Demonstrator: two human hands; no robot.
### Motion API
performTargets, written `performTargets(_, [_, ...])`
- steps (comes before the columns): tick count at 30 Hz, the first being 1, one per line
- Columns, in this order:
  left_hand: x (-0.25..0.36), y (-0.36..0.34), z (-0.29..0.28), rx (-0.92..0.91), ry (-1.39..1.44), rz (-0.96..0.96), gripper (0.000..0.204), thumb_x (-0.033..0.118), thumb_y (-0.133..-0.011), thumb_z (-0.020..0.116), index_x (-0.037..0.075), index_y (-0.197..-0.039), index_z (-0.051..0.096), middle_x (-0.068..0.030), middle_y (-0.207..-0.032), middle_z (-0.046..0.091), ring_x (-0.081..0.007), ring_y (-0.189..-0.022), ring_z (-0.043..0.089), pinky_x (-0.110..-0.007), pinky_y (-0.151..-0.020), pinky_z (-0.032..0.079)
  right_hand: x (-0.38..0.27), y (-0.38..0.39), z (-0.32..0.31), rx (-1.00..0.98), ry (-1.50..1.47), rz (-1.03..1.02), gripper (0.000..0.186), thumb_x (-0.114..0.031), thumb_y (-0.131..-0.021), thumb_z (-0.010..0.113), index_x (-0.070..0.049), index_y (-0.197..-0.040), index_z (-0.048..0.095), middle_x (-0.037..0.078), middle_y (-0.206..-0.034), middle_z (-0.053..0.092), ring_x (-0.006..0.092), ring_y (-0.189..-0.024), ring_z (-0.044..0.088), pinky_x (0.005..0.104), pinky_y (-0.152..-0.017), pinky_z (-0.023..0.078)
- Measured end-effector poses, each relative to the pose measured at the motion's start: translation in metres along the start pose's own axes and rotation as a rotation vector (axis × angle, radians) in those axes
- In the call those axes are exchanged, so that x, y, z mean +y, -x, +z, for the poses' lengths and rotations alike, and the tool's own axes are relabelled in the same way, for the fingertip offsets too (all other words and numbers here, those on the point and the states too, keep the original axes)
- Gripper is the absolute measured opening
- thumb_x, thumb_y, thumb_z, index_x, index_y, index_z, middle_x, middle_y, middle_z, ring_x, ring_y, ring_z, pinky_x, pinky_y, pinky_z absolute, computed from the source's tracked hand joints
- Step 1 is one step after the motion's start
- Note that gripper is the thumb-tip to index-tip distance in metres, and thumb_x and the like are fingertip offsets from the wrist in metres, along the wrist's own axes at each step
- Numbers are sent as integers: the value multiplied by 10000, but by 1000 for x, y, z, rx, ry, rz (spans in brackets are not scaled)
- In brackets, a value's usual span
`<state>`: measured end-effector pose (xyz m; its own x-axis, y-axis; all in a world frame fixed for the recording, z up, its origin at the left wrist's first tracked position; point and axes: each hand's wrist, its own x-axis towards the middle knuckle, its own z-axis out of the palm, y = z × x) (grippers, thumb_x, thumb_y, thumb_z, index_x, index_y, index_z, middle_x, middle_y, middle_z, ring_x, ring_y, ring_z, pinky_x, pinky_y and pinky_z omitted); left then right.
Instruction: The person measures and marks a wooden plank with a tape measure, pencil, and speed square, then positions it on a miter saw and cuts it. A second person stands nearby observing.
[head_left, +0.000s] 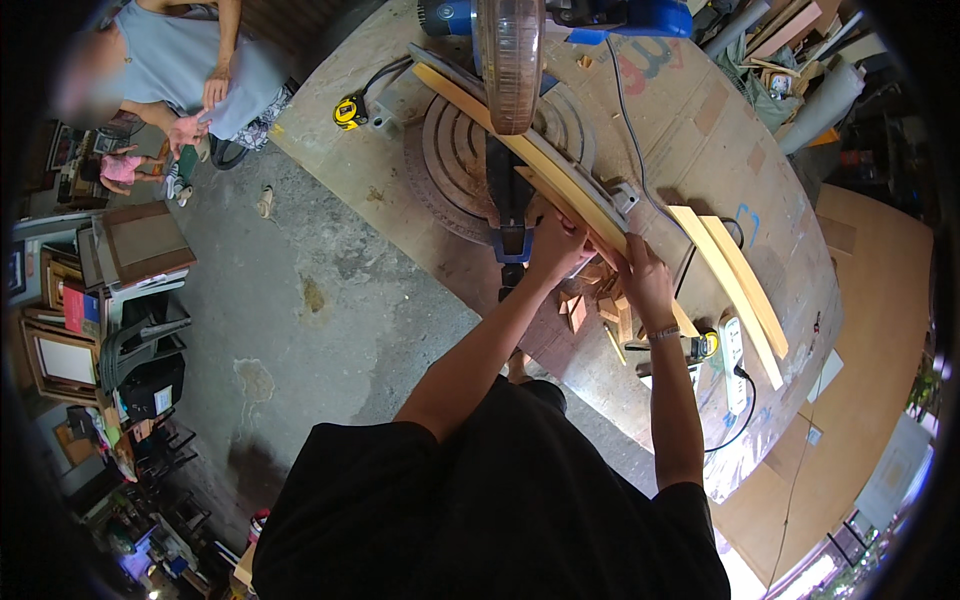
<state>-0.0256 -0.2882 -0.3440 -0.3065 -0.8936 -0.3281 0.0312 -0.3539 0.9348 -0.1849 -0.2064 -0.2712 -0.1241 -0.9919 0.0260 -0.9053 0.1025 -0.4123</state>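
Note:
A blue miter saw (513, 75) stands at the far side of the workbench, its clear blade guard above a round grey base (450, 170). One long wooden strip (465, 103) lies along the saw's metal fence. In front of it, a second wooden strip (538, 183) slants down toward the right under my hands. My left hand (560, 245) has its fingers closed around this nearer strip, right of the saw's handle. Further right, my right hand (645, 278) grips the same strip from above. My fingers hide part of the wood between them.
Small wood offcuts (573, 312) and a pencil (614, 345) lie near my hands. Two strips (735, 280) rest at right beside a white power strip (733, 365). Tape measures (350, 112) sit on the bench (330, 150). A person (205, 75) and a child (122, 168) are at left.

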Motion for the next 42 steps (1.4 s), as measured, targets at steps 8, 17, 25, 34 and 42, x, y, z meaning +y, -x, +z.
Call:
performTargets(8, [15,1,-3,52,-33,77,172,39,-914,621,-40,-959,475,-153,-795,604,-257,-683,720,-325,-487,598,-4,1,-13,-7,-79,28,323,-266,-890,668,-68,-1115,548,147,-877,647,381,-784,655,474,-652,513])
performTargets(17, [30,10,1,19,36,-105,216,114,-924,636,-39,-957,487,-140,-831,635,-249,-689,723,-293,-489,573,15,24,-7,-49,-23,94,287,-243,-900,655,-64,-1102,557,136,-863,642,372,-782,648,473,-655,509])
performTargets(25, [28,27,-4,95,-63,-89,196,65,-902,613,-53,-950,463,-176,-781,629,-262,-613,701,-336,-487,591,10,24,-17,-16,-68,61,277,-225,-895,660,-64,-1104,576,147,-889,652,372,-779,654,470,-656,516])
performTargets(34, [56,41,-3,408,48,-161,390,265,-908,671,-42,-977,439,-174,-714,615,-251,-508,660,-338,-368,499,12,41,-43,-1,-112,-5,257,-216,-898,661,-68,-1091,579,160,-884,666,362,-740,667,450,-622,521])
performTargets(42, [48,5,-5,429,-372,39,476,305,-828,758,-25,-976,448,-201,-792,630,-290,-552,672,-344,-414,540,17,47,-52,-19,-63,-5,252,-212,-903,656,-58,-1087,580,168,-895,674,352,-741,677,442,-632,531])
